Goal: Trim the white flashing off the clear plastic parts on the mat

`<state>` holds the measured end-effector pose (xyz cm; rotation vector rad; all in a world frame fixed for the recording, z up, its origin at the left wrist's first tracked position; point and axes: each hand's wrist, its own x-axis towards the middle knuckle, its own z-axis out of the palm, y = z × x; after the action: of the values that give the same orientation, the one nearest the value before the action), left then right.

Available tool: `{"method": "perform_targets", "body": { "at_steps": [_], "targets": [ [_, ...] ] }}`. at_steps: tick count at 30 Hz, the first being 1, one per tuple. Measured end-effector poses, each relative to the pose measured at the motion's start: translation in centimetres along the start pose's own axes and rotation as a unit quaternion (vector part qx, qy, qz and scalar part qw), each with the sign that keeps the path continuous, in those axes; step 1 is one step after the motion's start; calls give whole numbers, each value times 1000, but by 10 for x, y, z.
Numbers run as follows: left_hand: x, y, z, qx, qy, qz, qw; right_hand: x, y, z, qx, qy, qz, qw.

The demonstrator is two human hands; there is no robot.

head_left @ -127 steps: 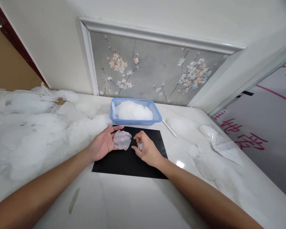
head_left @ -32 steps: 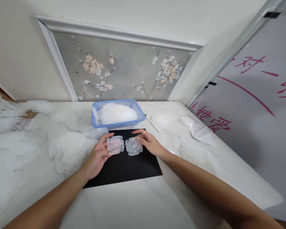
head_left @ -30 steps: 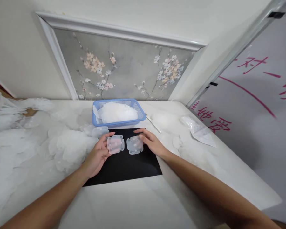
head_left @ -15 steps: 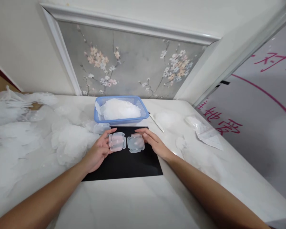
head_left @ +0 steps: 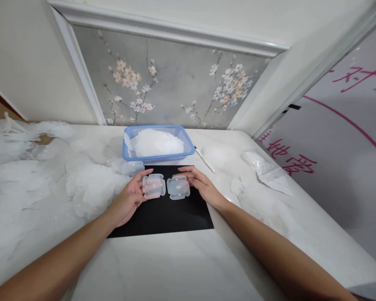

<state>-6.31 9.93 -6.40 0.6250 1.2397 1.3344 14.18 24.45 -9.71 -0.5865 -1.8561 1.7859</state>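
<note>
Hands lay loose and open on a black rectangular mat point(head_left: 163, 215). The left hand point(head_left: 128, 201) touched the nine o'clock edge of a translucent square plastic lid with corner tabs point(head_left: 153, 186), and the right hand point(head_left: 201, 187) touched the three o'clock edge of a second matching translucent lid point(head_left: 178, 187). Both lids lay flat, just beside each other. Such thin shells looked light, slightly flexible and slick, best pinched at a tab or rim. At twelve o'clock stood a blue mesh plastic basket point(head_left: 189, 147) of white pieces, and a heap of similar white pieces point(head_left: 90, 188) spread at nine o'clock. Four seconds earlier the left palm had cradled one lid while the right fingers curled round the other.
</note>
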Motion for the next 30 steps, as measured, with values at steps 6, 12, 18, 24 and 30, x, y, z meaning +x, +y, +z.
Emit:
{"method": "perform_targets", "body": {
  "at_steps": [6, 12, 18, 24, 30],
  "targets": [
    [-2, 3, 2, 10, 9, -8, 1000, 1, 9, -1, -26, -33, -43, 998],
    [-2, 1, 1, -2, -15, 12, 1000, -1, 7, 1, -133, -37, -91, 986],
    [-1, -3, -2, -3, -42, 27, 999, -4, -1, 5, -253, 22, -144, 957],
    [-3, -3, -3, 21, -66, 26, 997, -4, 4, 2, -161, 116, -73, 977],
    [-4, -1, -2, 61, -62, 35, 996, 3, 8, -2, -28, 114, 9, 993]
  ]
}}
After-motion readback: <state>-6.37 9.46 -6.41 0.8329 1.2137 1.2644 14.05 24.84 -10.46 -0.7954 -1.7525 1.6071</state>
